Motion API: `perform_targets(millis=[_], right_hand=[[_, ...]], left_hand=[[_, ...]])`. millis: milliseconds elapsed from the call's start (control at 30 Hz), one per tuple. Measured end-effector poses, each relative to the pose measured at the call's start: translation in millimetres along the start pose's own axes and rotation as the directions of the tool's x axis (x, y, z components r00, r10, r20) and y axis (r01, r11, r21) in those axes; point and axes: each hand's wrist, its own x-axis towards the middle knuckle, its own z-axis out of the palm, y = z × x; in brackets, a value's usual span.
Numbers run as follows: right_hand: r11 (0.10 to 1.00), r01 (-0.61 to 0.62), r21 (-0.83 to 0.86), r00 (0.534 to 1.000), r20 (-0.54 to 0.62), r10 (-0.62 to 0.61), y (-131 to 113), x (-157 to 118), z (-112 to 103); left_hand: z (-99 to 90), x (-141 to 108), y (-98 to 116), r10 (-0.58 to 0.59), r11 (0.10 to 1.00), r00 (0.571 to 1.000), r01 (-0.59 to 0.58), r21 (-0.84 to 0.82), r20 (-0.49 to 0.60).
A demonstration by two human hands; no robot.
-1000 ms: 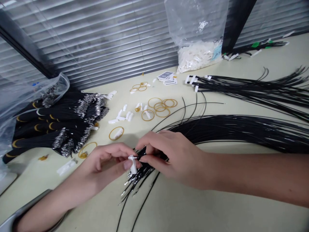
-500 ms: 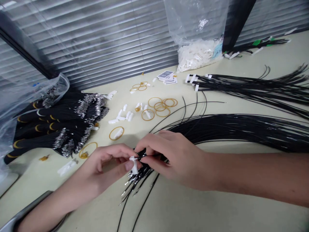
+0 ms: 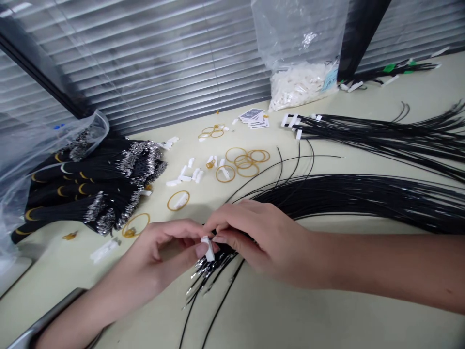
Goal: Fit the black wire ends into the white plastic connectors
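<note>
Hands point(image 3: 212, 245) around white, blocky plastic connector point(image 3: 208, 249).

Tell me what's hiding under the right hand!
Black wires run under the right hand. Long strands come out beyond it, and shiny metal tips poke out near the white piece. The hand covers the part between, so I can't see how they lie there.

Pale table point(image 3: 327, 310) bears black wires point(image 3: 327, 196), rubber bands point(image 3: 247, 166).
</note>
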Motion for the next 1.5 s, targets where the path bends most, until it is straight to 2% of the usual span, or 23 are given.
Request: perform_targets(millis=[133,300,533,767,867,967,1067,1133,1200,1333,1500], right_hand=[[0.999,0.039,-0.008,0.999,-0.032,-0.039,0,-1,1],[0.98,0.192,-0.053,0.98,-0.049,-0.194,0,-4,2],[0.992,0.118,-0.052,0.99,-0.071,-0.121,-1,-3,3],[0.985,0.157,-0.076,0.985,-0.054,-0.162,-3,-2,4],[0.981,0.125,-0.147,0.991,-0.039,-0.132,-2,-2,5],[0.953,0.088,-0.289,0.993,-0.046,-0.105,-2,-2,5],[0.883,0.147,-0.445,0.977,-0.074,-0.2,-6,-1,1],[0.852,0.243,-0.464,0.958,-0.021,-0.285,-11,-2,0],[0.834,0.303,-0.46,0.95,0.078,-0.302,-14,-3,0],[0.789,0.299,-0.537,0.949,0.252,-0.188,-14,-7,4],[0.811,0.281,-0.514,0.947,0.284,-0.148,-9,-5,3]], left_hand=[[0.4,1,5,-0.027,0.999,0.998,0.026,0.019,0.05],[-0.2,-1,6,-0.091,0.996,0.988,0.088,0.03,0.122],[1.4,-1,2,-0.112,0.993,0.984,0.117,-0.031,0.137],[1.2,-1,3,-0.078,0.997,0.987,0.081,-0.017,0.138],[0.1,-1,4,-0.056,0.998,0.991,0.058,-0.008,0.119],[-0.9,0,5,-0.05,0.998,0.996,0.052,-0.027,0.076],[-1.8,2,5,-0.047,0.993,0.999,0.048,-0.111,0.009],[-2.4,3,5,-0.049,0.986,0.999,0.045,-0.162,-0.021],[-2.8,4,4,-0.064,0.981,0.997,0.056,-0.185,-0.035],[-3.4,4,3,-0.077,0.976,0.995,0.063,-0.206,-0.063],[-3.9,2,1,-0.083,0.963,0.994,0.062,-0.261,-0.069]])
